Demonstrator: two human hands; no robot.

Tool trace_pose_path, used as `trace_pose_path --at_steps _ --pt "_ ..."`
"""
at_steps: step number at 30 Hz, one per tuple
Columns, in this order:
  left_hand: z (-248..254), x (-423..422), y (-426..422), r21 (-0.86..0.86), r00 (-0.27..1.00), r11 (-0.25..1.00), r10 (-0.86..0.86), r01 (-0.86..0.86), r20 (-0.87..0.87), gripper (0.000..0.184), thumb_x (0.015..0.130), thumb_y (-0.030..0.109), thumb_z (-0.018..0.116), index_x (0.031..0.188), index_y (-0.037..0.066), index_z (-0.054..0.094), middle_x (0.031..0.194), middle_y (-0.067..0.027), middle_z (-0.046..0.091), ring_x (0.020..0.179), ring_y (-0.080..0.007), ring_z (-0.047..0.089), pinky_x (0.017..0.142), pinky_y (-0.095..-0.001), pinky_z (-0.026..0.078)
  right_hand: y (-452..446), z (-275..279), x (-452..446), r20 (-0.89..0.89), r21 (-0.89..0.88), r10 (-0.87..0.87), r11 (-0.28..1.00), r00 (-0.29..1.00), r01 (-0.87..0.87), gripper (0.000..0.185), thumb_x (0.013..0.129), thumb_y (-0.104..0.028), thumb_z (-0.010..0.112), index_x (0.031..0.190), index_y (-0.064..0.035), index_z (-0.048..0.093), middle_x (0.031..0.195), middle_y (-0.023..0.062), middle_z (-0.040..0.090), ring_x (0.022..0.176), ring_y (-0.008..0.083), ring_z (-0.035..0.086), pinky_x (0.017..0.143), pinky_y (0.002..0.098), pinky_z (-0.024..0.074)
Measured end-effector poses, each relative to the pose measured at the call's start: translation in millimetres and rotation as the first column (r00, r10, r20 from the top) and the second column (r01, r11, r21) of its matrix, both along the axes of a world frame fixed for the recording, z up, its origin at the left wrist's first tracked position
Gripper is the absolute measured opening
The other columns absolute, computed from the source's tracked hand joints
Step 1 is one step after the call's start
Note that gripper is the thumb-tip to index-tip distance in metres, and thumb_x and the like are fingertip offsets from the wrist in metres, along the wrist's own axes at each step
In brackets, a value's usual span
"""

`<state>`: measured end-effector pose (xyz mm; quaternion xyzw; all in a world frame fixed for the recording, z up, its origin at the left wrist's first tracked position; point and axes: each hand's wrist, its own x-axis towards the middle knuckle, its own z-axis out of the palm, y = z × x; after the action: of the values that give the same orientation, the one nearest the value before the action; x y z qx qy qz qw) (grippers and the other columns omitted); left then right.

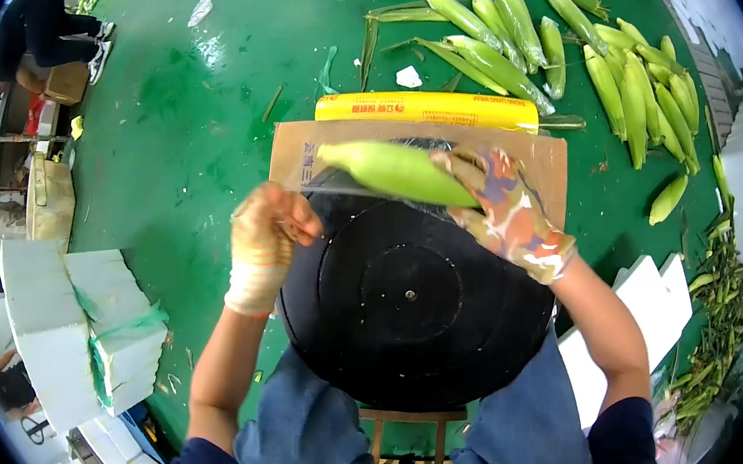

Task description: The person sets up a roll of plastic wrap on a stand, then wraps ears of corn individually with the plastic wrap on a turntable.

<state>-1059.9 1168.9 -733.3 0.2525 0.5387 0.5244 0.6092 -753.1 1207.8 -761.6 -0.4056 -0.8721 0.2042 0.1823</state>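
My right hand (pixel 510 210), in a camouflage-patterned glove, grips the thick end of a green corn cob in its husk (pixel 396 169). The cob lies crosswise above the far part of a round black turntable-like disc (pixel 407 326), its narrow end pointing left. Clear cling film (pixel 340 191) shows around and below the cob. Just below the narrow end is my left hand (pixel 271 226), in a pale glove, its fingers curled closed. Whether film is pinched in those fingers is hidden. Beyond the cob lies a yellow box-like roll of wrap (pixel 430 109) on a cardboard piece (pixel 550 174).
Film-wrapped corn cobs (pixel 510 29) lie on the green floor (pixel 220 125) ahead, with more husked-in cobs (pixel 648 98) to the right. White foam boxes (pixel 63 326) stand at left, a white foam piece (pixel 654 302) at right. Another person (pixel 39 34) sits at far left.
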Motion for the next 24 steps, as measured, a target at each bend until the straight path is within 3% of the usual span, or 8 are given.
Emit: trace_pose_path --at_steps 3,5,7,9,15,19,21,24 --pt "24 26 21 0.228 0.971 0.948 0.191 -0.221 0.146 0.027 0.093 0.026 0.056 0.072 0.01 0.053 0.079 -0.0081 0.06 0.077 -0.0236 0.06 0.063 -0.0299 0.049 5 10 0 -0.066 -0.207 0.137 0.967 0.988 -0.148 0.075 0.08 -0.035 0.068 0.146 -0.0174 0.039 0.132 0.0141 0.049 0.12 0.0359 0.045 0.105 0.0454 0.0325" --pt "15 34 43 0.427 0.475 0.771 0.185 0.472 -0.86 0.018 0.1 0.014 0.047 0.091 0.004 0.06 0.096 -0.0112 0.067 0.09 -0.0269 0.066 0.078 -0.0356 0.054 28 26 2 -0.108 -0.426 0.169 0.882 0.98 -0.2 0.077 0.079 -0.039 0.073 0.145 -0.0167 0.041 0.134 0.0138 0.05 0.129 0.0343 0.043 0.112 0.0467 0.0282" --pt "-30 53 50 0.437 0.728 0.775 -0.042 0.455 -0.684 0.036 0.086 0.014 0.067 0.12 0.003 0.059 0.109 -0.0134 0.064 0.101 -0.0287 0.063 0.09 -0.0381 0.049 30 19 10 -0.115 -0.334 0.146 0.926 0.983 -0.177 0.075 0.079 -0.039 0.073 0.143 -0.0148 0.043 0.134 0.0132 0.05 0.128 0.0358 0.043 0.112 0.0475 0.0265" --pt "1 68 51 0.031 0.012 0.61 0.036 0.792 -0.999 0.072 0.069 0.034 0.081 0.13 0.006 0.054 0.115 -0.0154 0.061 0.104 -0.0321 0.059 0.095 -0.0416 0.044 -3 23 1 0.026 0.088 -0.147 0.986 0.989 0.145 0.072 0.079 -0.038 0.073 0.141 -0.012 0.045 0.133 0.0156 0.049 0.126 0.0373 0.043 0.112 0.0488 0.0244" --pt "-13 62 69 -0.121 -0.157 0.582 0.011 0.804 -0.988 0.079 0.058 0.038 0.086 0.124 0.01 0.056 0.107 -0.0141 0.061 0.099 -0.0322 0.061 0.084 -0.0405 0.05 -66 4 29 0.228 0.073 -0.49 0.871 0.842 0.487 0.043 0.076 -0.03 0.074 0.106 -0.0028 0.059 0.107 0.0136 0.054 0.105 0.0325 0.05 0.093 0.0439 0.038" --pt "5 72 36 -0.2 -0.147 0.456 -0.149 0.867 -0.978 0.068 0.061 0.029 0.085 0.119 0.007 0.056 0.099 -0.0153 0.061 0.085 -0.0348 0.062 0.076 -0.0419 0.05 -37 30 60 -0.271 -0.011 -0.61 0.775 0.745 0.631 0.009 0.088 -0.006 0.058 0.094 -0.0024 0.063 0.083 0.0118 0.066 0.074 0.0237 0.065 0.066 0.0339 0.0506" --pt "12 64 8 -0.074 -0.041 0.377 -0.095 0.923 -0.995 0.07 0.059 0.029 0.086 0.118 0.005 0.056 0.097 -0.0158 0.061 0.086 -0.0348 0.062 0.076 -0.0413 0.051 -59 54 39 -0.058 -0.548 -0.79 0.536 0.61 0.642 0.01 0.087 -0.007 0.06 0.096 -0.003 0.063 0.089 0.0109 0.067 0.079 0.0234 0.065 0.07 0.0329 0.051" --pt "22 63 -34 -0.301 -0.187 0.259 -0.385 0.918 -0.904 0.073 0.057 0.028 0.087 0.12 0.005 0.056 0.098 -0.016 0.062 0.086 -0.0341 0.063 0.079 -0.0401 0.051 -123 20 12 -0.062 -0.266 -0.222 0.943 0.973 0.199 0.047 0.086 -0.029 0.065 0.11 0.0097 0.054 0.116 0.0228 0.054 0.1 0.0336 0.057 0.082 0.0404 0.0496"
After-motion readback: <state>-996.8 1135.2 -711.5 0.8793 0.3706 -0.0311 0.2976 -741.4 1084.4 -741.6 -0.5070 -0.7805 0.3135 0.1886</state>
